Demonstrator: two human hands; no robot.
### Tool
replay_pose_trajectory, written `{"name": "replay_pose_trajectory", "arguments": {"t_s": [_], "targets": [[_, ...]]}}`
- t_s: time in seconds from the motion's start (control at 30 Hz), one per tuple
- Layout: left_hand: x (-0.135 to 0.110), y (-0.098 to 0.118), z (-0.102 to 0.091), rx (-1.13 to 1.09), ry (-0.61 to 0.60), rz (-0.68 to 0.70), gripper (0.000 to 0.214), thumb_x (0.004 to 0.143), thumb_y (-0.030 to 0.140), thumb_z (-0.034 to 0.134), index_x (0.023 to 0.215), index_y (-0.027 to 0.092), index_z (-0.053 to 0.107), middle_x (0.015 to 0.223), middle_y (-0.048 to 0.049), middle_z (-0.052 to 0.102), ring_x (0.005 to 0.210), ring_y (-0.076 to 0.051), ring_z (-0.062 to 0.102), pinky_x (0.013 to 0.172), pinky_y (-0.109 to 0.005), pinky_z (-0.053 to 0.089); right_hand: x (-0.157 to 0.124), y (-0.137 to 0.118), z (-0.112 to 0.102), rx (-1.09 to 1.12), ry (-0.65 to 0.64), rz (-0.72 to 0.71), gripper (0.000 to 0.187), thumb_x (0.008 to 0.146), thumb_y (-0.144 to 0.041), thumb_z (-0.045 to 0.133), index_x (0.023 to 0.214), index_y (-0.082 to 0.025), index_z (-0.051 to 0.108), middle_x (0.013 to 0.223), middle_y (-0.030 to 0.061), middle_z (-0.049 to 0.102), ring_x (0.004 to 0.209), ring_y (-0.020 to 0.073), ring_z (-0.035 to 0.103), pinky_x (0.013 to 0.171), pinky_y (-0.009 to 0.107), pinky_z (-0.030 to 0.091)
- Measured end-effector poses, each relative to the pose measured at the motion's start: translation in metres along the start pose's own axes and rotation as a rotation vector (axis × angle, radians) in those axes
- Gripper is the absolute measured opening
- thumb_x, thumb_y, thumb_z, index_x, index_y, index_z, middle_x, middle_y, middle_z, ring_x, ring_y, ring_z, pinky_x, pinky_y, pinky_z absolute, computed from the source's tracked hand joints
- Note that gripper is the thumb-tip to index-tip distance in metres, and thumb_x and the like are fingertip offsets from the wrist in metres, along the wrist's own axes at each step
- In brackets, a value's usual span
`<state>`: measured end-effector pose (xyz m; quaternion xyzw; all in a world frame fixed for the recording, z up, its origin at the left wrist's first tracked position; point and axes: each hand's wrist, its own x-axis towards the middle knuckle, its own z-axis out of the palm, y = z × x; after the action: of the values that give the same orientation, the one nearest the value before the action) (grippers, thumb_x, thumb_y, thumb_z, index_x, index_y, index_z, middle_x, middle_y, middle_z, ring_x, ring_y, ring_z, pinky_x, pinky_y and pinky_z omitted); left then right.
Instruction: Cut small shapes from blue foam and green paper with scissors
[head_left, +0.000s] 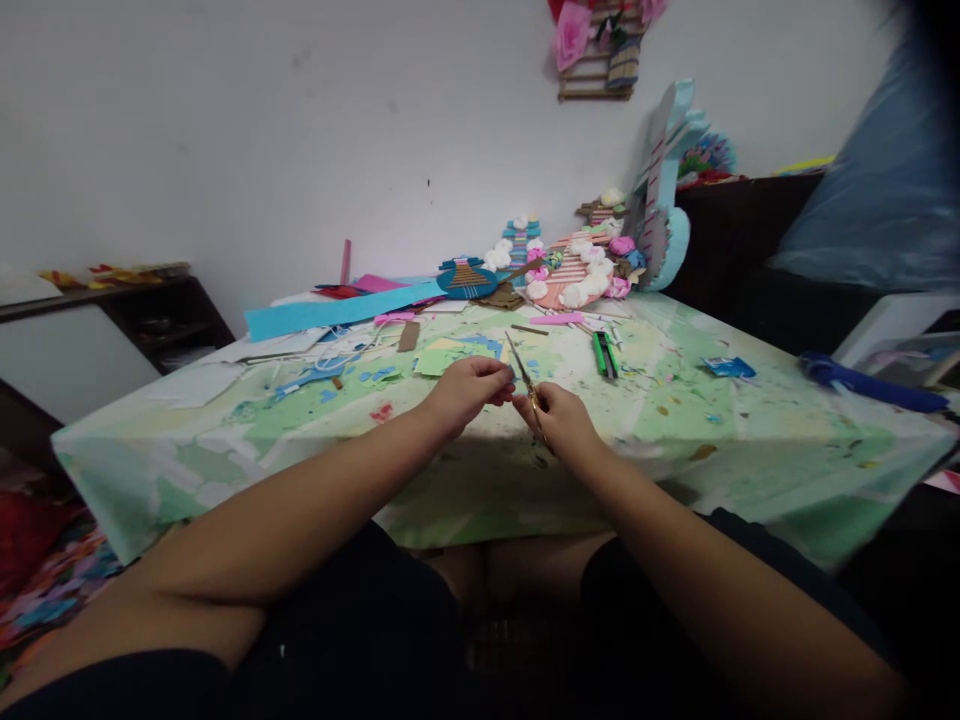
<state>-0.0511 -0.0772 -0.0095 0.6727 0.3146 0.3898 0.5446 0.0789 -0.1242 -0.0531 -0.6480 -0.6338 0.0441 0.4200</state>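
Just above the table's front edge, my right hand (568, 420) is wrapped round a pair of scissors (528, 382) with gold-coloured handles. The blades point up and away, toward the back of the table. My left hand (474, 388) is close beside them, thumb and fingers pinched together. A tiny bluish bit shows at its fingertips, too small to name. Behind my left hand lie light green paper pieces (439, 357) and blue scraps. A green-and-black utility knife (604, 355) rests beyond my right hand.
A patterned cloth (187, 450) covers the table. Along the back stand a blue paper strip (337, 312), a blue craft piece (466, 279) and pink-and-white crafts (577, 270). At right are a tall light-blue guitar-like shape (660, 200), a blue packet (727, 367) and a dark blue tool (870, 383).
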Motion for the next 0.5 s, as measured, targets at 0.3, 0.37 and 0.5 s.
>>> {"name": "replay_pose_trajectory", "arguments": {"t_s": [0.3, 0.37, 0.5], "targets": [[-0.0023, -0.0114, 0.0057, -0.106, -0.016, -0.041, 0.018, 0.06, 0.022, 0.063, 0.071, 0.012, 0.054, 0.057, 0.0002, 0.056, 0.05, -0.008, 0.052, 0.055, -0.025, 0.042, 0.0003, -0.0032, -0.0005, 0.969, -0.105, 0.185, 0.029, 0.06, -0.033, 0.061, 0.073, -0.018, 0.04, 0.059, -0.0052, 0.046, 0.053, 0.0084, 0.046, 0.052, 0.022, 0.036], [-0.0036, -0.0108, 0.0073, -0.111, -0.031, -0.054, 0.016, 0.06, 0.023, 0.063, 0.068, 0.011, 0.056, 0.057, -0.0005, 0.056, 0.052, -0.008, 0.052, 0.058, -0.026, 0.043, -0.0009, -0.0032, -0.0011, 1.057, -0.083, 0.175, 0.028, 0.058, -0.028, 0.063, 0.072, -0.018, 0.041, 0.064, -0.0046, 0.047, 0.054, 0.0075, 0.046, 0.053, 0.022, 0.036], [-0.0069, -0.0086, 0.0098, -0.165, -0.078, -0.097, 0.021, 0.059, 0.026, 0.064, 0.071, 0.01, 0.058, 0.057, -0.0011, 0.057, 0.055, -0.008, 0.053, 0.064, -0.027, 0.043, -0.0028, -0.0003, -0.0023, 1.109, -0.049, 0.149, 0.028, 0.055, -0.023, 0.066, 0.069, -0.017, 0.042, 0.061, -0.0055, 0.047, 0.054, 0.0066, 0.044, 0.053, 0.021, 0.035]]}}
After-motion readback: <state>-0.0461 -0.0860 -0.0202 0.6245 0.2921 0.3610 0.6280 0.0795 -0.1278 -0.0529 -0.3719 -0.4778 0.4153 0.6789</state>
